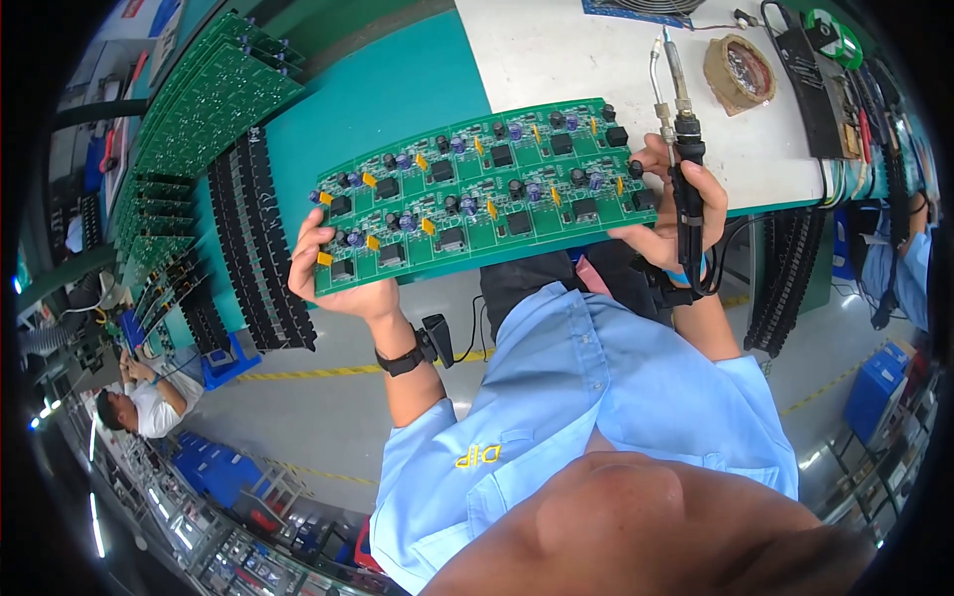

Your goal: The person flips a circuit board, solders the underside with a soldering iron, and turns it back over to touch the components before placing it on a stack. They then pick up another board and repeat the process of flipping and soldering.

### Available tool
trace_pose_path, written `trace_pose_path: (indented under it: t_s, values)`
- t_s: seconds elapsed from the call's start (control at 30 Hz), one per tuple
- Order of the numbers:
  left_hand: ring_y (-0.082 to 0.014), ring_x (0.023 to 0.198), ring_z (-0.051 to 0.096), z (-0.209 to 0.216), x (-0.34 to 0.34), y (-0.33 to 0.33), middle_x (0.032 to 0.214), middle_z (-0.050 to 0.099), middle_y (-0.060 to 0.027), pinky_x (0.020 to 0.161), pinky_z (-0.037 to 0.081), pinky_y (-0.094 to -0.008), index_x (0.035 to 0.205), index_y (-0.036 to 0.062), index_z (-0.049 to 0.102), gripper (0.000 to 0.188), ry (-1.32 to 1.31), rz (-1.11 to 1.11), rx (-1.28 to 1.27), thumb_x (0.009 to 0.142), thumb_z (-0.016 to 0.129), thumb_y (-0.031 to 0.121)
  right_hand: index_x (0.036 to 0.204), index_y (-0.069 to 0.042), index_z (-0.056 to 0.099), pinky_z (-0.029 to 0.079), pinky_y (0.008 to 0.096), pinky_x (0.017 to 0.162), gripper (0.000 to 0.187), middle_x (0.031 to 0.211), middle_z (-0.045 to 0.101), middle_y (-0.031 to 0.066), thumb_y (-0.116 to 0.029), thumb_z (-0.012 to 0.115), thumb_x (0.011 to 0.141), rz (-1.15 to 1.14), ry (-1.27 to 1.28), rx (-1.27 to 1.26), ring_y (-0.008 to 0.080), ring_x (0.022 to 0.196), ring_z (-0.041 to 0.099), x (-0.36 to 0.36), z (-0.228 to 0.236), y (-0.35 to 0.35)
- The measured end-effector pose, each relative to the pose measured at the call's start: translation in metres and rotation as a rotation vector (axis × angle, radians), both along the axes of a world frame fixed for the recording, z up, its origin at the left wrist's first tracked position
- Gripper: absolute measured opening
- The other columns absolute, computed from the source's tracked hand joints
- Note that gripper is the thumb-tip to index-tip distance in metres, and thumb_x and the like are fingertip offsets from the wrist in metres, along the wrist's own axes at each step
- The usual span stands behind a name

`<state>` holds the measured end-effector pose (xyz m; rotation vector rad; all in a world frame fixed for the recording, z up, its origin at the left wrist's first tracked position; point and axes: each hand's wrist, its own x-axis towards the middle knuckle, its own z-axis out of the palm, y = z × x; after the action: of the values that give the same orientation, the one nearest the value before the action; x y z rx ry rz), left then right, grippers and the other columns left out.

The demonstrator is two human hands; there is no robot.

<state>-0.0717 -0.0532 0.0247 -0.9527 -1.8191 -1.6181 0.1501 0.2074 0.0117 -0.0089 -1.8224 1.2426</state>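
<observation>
Workbench (397, 74): stretched across top, teal at left, white at right. Upright boards (214, 109): stood in rows at left, near black slotted rack (248, 238). Circuit board (477, 189): held over workbench's near edge, supported at both ends. Soldering iron (690, 149): pointed toward top, tip clear of circuit board. Left hand (358, 296): curled round circuit board's left end. Right hand (661, 241): grasped soldering iron and circuit board's right end together. Round tan dish (745, 72): sat on white, right of soldering iron. Green spool (835, 40): sat farther right.

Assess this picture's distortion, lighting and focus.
Head view: fisheye bends the black rack and darkens the corners; head view: lights at lower left glare as white streaks; head view: the board looks fairly sharp and evenly lit.
</observation>
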Motion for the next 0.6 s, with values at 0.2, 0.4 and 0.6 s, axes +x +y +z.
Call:
trace_pose_path:
  t_s: [0.2,0.4,0.6]
  values:
    - [-0.0309,0.115,0.057,-0.001,0.0013,0.0002,0.108,0.056,-0.0106,0.108,0.043,-0.0485,0.115,0.0088,0.039,0.07,0.006,-0.007,0.018,0.065,0.088,0.005,0.143,-0.011,0.034,0.051,0.0456,0.097,0.08,0.137,0.051,0.0313,-0.003,0.082,0.079,-0.035,0.046,0.004,0.0312,0.113,0.062,-0.0036,-0.0079,0.0006]
    - [-0.0304,0.113,0.058,-0.0017,0.0021,-0.0003,0.107,0.056,-0.0114,0.106,0.044,-0.0481,0.116,0.0086,0.039,0.069,0.025,-0.016,-0.007,0.067,0.086,0.002,0.142,-0.01,0.035,0.052,0.0441,0.096,0.074,0.137,0.051,0.0316,0.002,0.077,0.082,-0.034,0.059,-0.039,0.0307,0.112,0.062,-0.0023,-0.0033,-0.0013]
    - [-0.0292,0.112,0.058,-0.0028,-0.0003,0.0007,0.11,0.056,-0.0115,0.106,0.045,-0.0479,0.118,0.0083,0.04,0.066,0.003,-0.061,0.029,0.07,0.083,-0.001,0.135,-0.003,0.04,0.056,0.0418,0.09,0.064,0.127,0.055,0.035,0.011,0.071,0.081,-0.089,0.114,-0.05,0.0296,0.104,0.066,-0.0086,-0.0009,-0.0026]
